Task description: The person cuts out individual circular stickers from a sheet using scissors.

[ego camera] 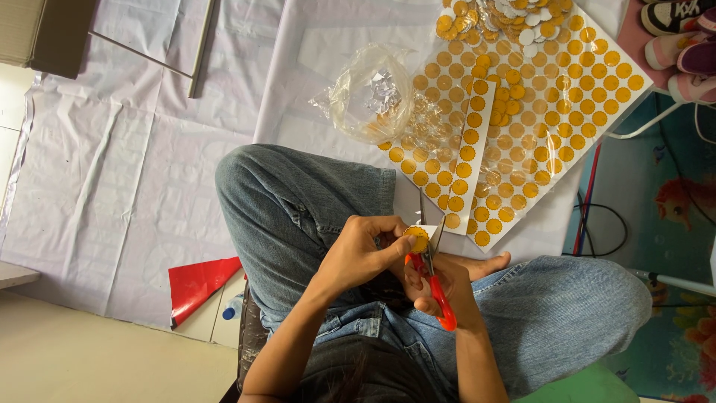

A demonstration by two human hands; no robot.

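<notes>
Left hand (358, 257) pinched gold sticker (416, 240); right hand (440, 287) clenched on red scissors (432, 280), blades open (close to fingertips). Risk: nicked finger, crooked cut.

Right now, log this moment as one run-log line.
left hand: holds gold round sticker piece | right hand: holds red-handled scissors, blades open around piece | sticker sheets: ahead on white cloth

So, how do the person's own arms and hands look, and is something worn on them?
Both forearms are bare up to the picture's lower edge: no sleeves show. The left hand and the right hand wear no gloves. No watch, bracelet or ring is visible. The fingernails look short and unpainted, though they are small in this view.
</notes>
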